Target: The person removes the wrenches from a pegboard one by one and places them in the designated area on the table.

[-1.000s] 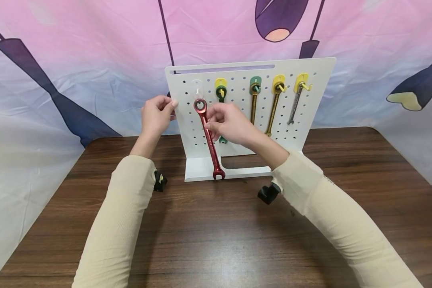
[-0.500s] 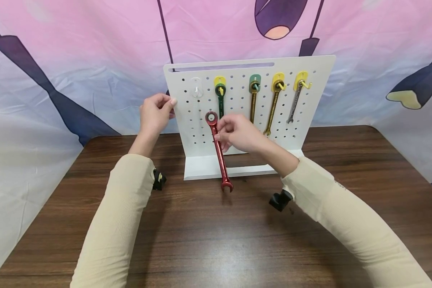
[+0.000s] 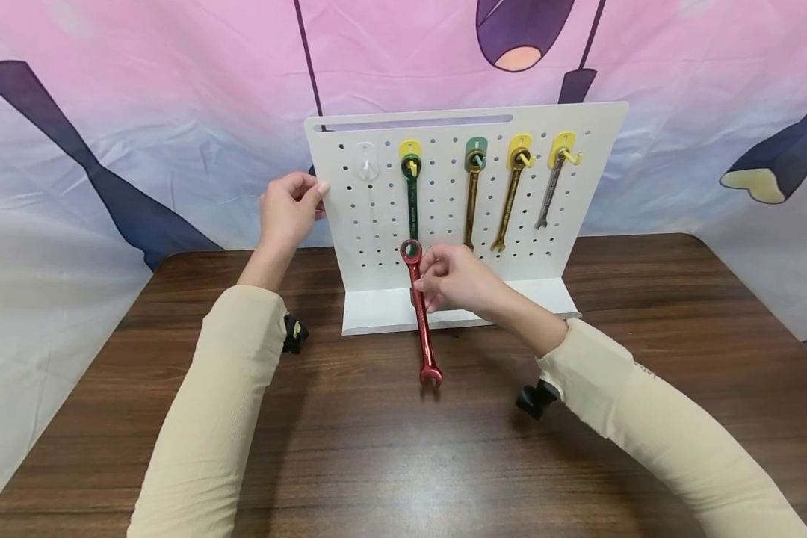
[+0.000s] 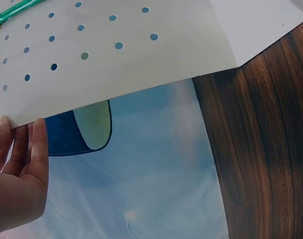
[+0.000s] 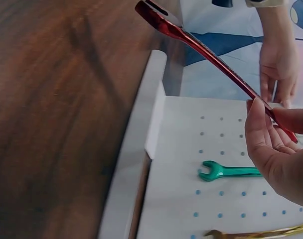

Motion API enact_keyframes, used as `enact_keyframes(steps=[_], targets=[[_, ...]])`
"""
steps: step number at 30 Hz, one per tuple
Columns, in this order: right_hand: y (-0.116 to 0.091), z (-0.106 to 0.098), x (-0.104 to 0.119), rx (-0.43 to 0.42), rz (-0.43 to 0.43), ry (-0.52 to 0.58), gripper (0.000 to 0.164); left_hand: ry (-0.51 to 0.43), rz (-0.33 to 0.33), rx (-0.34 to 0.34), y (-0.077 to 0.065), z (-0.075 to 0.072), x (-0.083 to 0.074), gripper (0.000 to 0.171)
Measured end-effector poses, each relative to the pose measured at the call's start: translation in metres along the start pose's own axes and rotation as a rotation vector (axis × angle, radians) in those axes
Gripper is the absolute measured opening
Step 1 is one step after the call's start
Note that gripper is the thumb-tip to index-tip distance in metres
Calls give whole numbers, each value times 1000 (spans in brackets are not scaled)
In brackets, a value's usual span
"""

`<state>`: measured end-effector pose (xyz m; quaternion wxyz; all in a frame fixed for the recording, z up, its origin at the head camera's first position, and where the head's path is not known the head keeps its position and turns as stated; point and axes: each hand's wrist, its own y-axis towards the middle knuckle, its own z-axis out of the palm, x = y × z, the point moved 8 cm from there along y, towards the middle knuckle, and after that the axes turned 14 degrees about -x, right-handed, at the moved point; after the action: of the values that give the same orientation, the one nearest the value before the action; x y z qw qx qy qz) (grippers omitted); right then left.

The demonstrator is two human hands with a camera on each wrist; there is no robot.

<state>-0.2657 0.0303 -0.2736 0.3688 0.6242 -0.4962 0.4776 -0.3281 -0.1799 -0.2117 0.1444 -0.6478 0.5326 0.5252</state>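
My right hand (image 3: 460, 278) pinches a red combination wrench (image 3: 424, 329) near its ring end, in front of the white pegboard (image 3: 571, 119). In the head view the wrench slants, ring end up, open jaw down over the table. The right wrist view shows its shaft (image 5: 216, 59) between thumb and fingers. With thumb and fingers, my left hand (image 3: 288, 211) grips the board's left edge; the left wrist view shows the thumb on one face and fingers (image 4: 39, 149) on the other. A transparent hook (image 3: 366, 161) at the board's upper left carries nothing.
On the board's other hooks hang a green wrench (image 3: 412, 202), two gold wrenches (image 3: 507, 205) and a small silver wrench (image 3: 550, 196). The board's foot (image 3: 376, 314) stands on a dark wooden table (image 3: 350, 448). Behind it hangs a patterned cloth (image 3: 208, 97).
My right hand has drawn the red wrench away from the transparent hook, down, rightward and toward me. My left hand stays on the board's edge.
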Motion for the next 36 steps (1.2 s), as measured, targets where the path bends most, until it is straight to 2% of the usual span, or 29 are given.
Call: enact_keyframes(steps=[13, 18, 24, 31, 36], targets=[[-7, 9, -30, 70, 46, 53, 7, -4, -1, 7, 1, 0, -1, 27], [-11, 12, -40, 65, 83, 92, 8, -1, 8, 5, 1, 0, -1, 27], [-14, 16, -48, 63, 87, 147, 8, 5, 5, 14, 1, 2, -1, 27], [-18, 19, -55, 68, 90, 141, 7, 4, -4, 13, 1, 2, 1, 27], [-21, 22, -62, 72, 138, 171, 8, -2, -3, 15, 0, 1, 0, 28]])
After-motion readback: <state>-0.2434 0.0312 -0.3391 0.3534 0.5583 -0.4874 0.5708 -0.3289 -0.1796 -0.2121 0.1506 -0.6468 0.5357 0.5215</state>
